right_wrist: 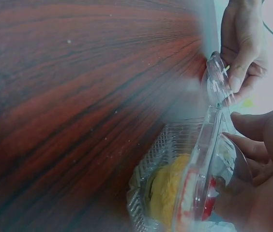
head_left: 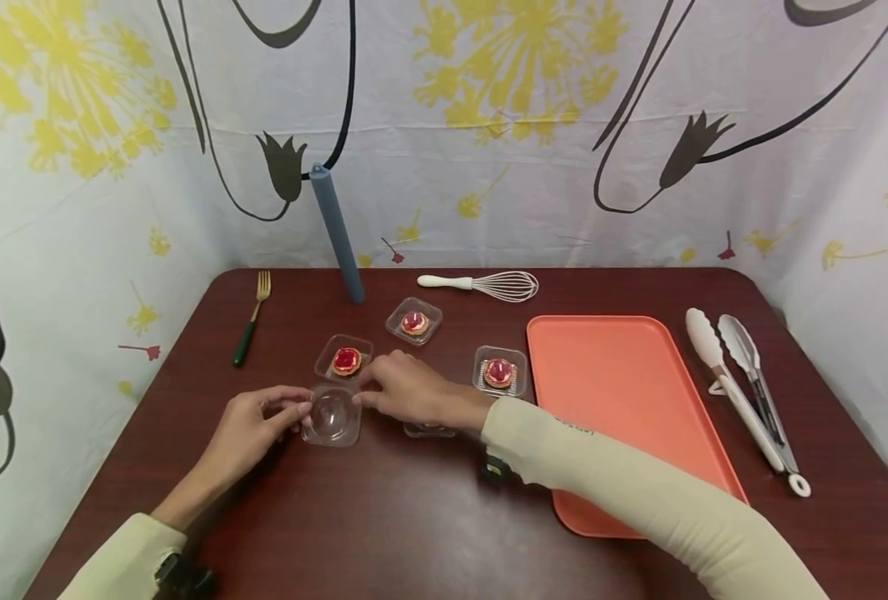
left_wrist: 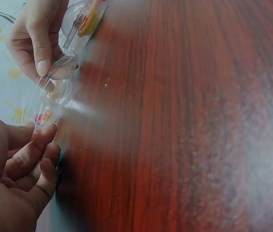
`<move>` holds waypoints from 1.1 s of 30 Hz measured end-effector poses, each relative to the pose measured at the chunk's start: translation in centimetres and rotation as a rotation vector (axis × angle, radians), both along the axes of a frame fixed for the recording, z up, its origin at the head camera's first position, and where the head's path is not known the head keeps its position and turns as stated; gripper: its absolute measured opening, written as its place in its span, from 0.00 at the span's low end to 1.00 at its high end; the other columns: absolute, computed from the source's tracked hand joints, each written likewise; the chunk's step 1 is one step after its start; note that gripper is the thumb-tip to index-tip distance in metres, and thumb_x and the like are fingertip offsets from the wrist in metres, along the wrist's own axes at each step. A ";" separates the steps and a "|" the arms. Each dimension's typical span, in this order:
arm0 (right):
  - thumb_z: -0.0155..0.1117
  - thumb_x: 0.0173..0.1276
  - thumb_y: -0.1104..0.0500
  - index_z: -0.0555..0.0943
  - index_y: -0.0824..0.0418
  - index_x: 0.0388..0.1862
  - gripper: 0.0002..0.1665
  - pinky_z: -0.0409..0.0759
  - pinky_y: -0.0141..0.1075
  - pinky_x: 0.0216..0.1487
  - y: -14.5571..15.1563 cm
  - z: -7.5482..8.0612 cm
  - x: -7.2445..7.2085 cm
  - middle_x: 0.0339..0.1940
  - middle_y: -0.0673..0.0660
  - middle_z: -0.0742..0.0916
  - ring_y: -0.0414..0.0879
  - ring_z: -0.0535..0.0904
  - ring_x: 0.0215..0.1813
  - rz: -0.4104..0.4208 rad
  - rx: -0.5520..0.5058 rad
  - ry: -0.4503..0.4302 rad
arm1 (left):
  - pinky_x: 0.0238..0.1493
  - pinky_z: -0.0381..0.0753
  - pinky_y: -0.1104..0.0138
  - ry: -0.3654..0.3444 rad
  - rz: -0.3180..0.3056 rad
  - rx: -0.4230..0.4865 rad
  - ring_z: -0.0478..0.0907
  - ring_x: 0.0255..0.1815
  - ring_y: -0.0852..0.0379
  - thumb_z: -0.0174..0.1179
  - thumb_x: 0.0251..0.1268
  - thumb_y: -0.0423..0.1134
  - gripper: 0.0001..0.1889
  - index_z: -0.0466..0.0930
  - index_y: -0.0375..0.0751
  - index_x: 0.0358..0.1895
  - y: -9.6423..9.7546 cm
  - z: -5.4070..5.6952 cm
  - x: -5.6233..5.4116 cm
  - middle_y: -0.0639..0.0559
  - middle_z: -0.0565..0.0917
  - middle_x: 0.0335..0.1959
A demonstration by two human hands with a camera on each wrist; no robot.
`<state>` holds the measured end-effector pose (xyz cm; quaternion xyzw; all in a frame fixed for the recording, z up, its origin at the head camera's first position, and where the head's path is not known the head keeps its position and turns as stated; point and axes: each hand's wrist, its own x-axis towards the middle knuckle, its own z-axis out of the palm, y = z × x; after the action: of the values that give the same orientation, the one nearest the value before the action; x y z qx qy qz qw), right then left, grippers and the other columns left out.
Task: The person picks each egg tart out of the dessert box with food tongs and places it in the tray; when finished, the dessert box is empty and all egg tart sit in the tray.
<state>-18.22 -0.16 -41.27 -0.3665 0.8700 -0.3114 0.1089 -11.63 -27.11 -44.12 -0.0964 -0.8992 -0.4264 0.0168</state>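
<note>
Both hands hold a clear plastic lid (head_left: pixel 331 417) with a round dome, hinged open toward me from a small box that holds a red-topped tart (head_left: pixel 347 361). My left hand (head_left: pixel 259 425) pinches the lid's left edge between thumb and fingers. At its right edge, my right hand (head_left: pixel 406 387) pinches with thumb and fingertips. Below the right wrist, another clear box (head_left: pixel 428 431) is mostly hidden in the head view; the right wrist view shows a yellow tart (right_wrist: pixel 168 191) with a red top inside it.
Two more boxed tarts (head_left: pixel 414 323) (head_left: pixel 499 372) stand behind and right of the hands. An orange tray (head_left: pixel 601 375) lies under the right sleeve. A whisk (head_left: pixel 489 284), a blue stick (head_left: pixel 337 233) and a green-handled fork (head_left: pixel 252 321) are at the back; tongs (head_left: pixel 747 392) lie far right.
</note>
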 end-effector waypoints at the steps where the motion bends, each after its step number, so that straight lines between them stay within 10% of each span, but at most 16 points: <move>1: 0.73 0.81 0.54 0.95 0.56 0.51 0.10 0.78 0.29 0.37 0.0 0.0 0.0 0.40 0.46 0.93 0.33 0.77 0.30 0.003 0.004 0.003 | 0.32 0.80 0.72 -0.003 -0.001 -0.002 0.83 0.31 0.62 0.70 0.78 0.34 0.10 0.92 0.35 0.55 0.0 0.0 0.0 0.54 0.92 0.33; 11: 0.71 0.82 0.53 0.95 0.56 0.53 0.12 0.79 0.29 0.40 0.2 0.2 -0.1 0.42 0.45 0.94 0.33 0.79 0.32 0.000 -0.003 0.009 | 0.32 0.79 0.70 -0.014 0.004 -0.057 0.83 0.32 0.60 0.71 0.78 0.37 0.11 0.92 0.37 0.57 -0.1 0.0 -0.1 0.54 0.91 0.34; 18: 0.69 0.84 0.55 0.95 0.58 0.52 0.12 0.79 0.31 0.41 1.5 1.1 -0.7 0.41 0.48 0.95 0.35 0.75 0.28 -0.015 -0.071 0.031 | 0.43 0.79 0.77 0.129 0.047 -0.131 0.86 0.41 0.63 0.72 0.78 0.40 0.10 0.93 0.41 0.55 -0.1 0.9 -0.1 0.55 0.93 0.39; 33: 0.73 0.80 0.58 0.95 0.62 0.50 0.10 0.85 0.38 0.55 5.3 1.7 -2.3 0.44 0.52 0.94 0.42 0.88 0.49 -0.134 -0.154 0.123 | 0.45 0.78 0.79 0.218 0.048 -0.084 0.88 0.44 0.56 0.71 0.79 0.40 0.12 0.92 0.41 0.58 2.6 2.6 -1.9 0.49 0.93 0.46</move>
<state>-20.54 5.10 -39.52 -0.3333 0.8709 -0.3610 0.0058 -13.50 -24.56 -41.50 -0.1212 -0.9112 -0.3747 0.1205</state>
